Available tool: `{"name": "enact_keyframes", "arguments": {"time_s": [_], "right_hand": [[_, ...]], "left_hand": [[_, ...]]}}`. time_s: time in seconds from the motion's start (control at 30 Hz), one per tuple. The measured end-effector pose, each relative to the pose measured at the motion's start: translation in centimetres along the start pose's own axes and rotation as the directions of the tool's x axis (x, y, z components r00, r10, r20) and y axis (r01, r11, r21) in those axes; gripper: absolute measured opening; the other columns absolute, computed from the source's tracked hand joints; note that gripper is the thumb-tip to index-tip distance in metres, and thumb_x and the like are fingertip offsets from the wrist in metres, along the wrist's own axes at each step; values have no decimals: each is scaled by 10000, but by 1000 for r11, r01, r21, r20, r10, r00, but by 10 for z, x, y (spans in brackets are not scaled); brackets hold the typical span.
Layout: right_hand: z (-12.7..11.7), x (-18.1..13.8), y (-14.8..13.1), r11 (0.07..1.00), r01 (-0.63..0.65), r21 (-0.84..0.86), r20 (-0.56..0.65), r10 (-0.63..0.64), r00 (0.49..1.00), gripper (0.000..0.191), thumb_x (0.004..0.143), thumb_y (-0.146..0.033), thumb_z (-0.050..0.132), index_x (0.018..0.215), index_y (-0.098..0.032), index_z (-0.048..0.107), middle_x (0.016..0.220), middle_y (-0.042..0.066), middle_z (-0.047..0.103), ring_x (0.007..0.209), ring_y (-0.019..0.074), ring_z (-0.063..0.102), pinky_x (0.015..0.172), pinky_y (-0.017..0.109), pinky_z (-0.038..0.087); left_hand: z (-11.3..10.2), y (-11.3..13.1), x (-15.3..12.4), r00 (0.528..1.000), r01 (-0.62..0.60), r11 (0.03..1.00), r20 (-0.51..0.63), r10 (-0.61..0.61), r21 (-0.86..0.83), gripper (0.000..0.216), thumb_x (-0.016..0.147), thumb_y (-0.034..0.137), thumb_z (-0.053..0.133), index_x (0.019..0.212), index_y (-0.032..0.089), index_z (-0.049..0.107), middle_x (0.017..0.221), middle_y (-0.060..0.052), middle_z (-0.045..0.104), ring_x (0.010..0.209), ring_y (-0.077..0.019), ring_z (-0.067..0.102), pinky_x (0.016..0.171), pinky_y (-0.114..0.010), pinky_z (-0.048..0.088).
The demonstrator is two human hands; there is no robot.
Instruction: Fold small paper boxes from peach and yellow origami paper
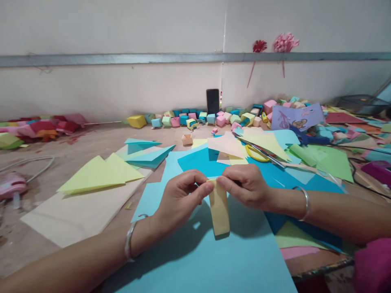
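A narrow folded strip of pale yellow paper (220, 211) hangs between my hands, its lower end toward me. My left hand (185, 191) pinches the strip's top left corner between thumb and fingers. At the top right corner, my right hand (246, 185) pinches it the same way. Beneath the strip lies a large light blue sheet (232, 260), with the shadows of both hands on it. Just beyond my hands are a bright blue sheet (195, 162) and pale pink paper (226, 145).
Scissors with yellow handles (258, 154) lie right of centre, near a blue glue gun (308, 138). Folded yellow sheets (97, 177) rest at left. Several small paper cubes (183, 119) line the wall, with a phone (213, 101) upright among them. A pink glue gun (12, 185) sits far left.
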State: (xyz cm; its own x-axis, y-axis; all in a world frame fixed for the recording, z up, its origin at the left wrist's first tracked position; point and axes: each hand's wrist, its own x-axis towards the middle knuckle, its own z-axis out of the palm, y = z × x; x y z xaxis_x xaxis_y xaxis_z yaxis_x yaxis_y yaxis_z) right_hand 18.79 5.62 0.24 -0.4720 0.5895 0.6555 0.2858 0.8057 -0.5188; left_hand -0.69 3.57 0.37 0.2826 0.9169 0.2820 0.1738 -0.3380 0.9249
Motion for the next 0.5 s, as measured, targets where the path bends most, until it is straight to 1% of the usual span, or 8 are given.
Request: {"name": "enact_keyframes", "arguments": {"time_s": [0.07, 0.13, 0.2, 0.23, 0.3, 0.33, 0.43, 0.5], "right_hand": [[1, 0, 0, 1000, -22, 8, 10, 22, 1000, 404, 909, -211, 510, 559, -178, 311, 534, -68, 284, 499, 47, 271, 480, 199, 230], [1, 1, 2, 996, -76, 43, 49, 74, 996, 415, 904, -226, 515, 550, -179, 303, 534, -69, 260, 498, 50, 257, 474, 203, 224], [1, 2, 4, 986, -139, 89, 97, 130, 987, 397, 902, -241, 520, 542, -173, 366, 532, -67, 282, 505, 55, 271, 476, 204, 238], [1, 3, 6, 980, -166, 114, 123, 152, 981, 359, 900, -244, 524, 561, -167, 435, 536, -64, 325, 514, 58, 299, 484, 203, 257], [2, 4, 7, 965, -206, 161, 170, 178, 969, 251, 891, -249, 543, 661, -153, 572, 562, -52, 425, 535, 64, 365, 497, 198, 294], [2, 5, 8, 958, -224, 179, 188, 190, 964, 215, 886, -259, 558, 710, -148, 611, 575, -47, 458, 539, 65, 386, 495, 196, 304], [2, 4, 8, 929, -304, 212, 181, 269, 946, 238, 872, -313, 598, 709, -142, 619, 567, -48, 466, 511, 57, 374, 458, 189, 290], [3, 3, 9, 897, -368, 247, 147, 340, 929, 250, 862, -331, 611, 697, -144, 605, 567, -42, 488, 500, 58, 383, 449, 188, 300]], "left_hand": [[0, 0, 0, 999, 33, 998, 29, -31, -53, 221, 836, 312, 668, 684, 155, 634, 669, 22, 547, 528, -63, 466, 480, -182, 398], [-1, -1, 0, 998, 45, 995, 48, -42, -84, 238, 837, 310, 665, 657, 159, 623, 665, 28, 528, 546, -64, 454, 499, -184, 387], [-3, -3, 0, 996, 68, 993, 63, -62, -95, 255, 841, 314, 663, 645, 160, 609, 664, 31, 520, 563, -65, 445, 519, -187, 377], [-3, -5, 0, 994, 85, 991, 71, -78, -101, 257, 843, 320, 663, 650, 160, 605, 663, 32, 520, 569, -65, 441, 526, -187, 372], [-4, -8, 1, 990, 125, 985, 86, -116, -117, 256, 845, 342, 664, 675, 161, 603, 650, 37, 517, 569, -66, 428, 528, -187, 362], [-4, -9, 2, 986, 148, 981, 93, -137, -126, 258, 847, 358, 662, 691, 162, 601, 640, 39, 512, 566, -67, 424, 524, -187, 358], [-2, -8, 3, 972, 221, 960, 115, -204, -170, 270, 847, 412, 653, 753, 164, 600, 640, 40, 515, 568, -76, 441, 528, -194, 376], [0, -7, 4, 962, 259, 948, 143, -235, -185, 274, 819, 431, 677, 821, 165, 613, 710, 20, 571, 626, -96, 497, 570, -208, 412]]}}
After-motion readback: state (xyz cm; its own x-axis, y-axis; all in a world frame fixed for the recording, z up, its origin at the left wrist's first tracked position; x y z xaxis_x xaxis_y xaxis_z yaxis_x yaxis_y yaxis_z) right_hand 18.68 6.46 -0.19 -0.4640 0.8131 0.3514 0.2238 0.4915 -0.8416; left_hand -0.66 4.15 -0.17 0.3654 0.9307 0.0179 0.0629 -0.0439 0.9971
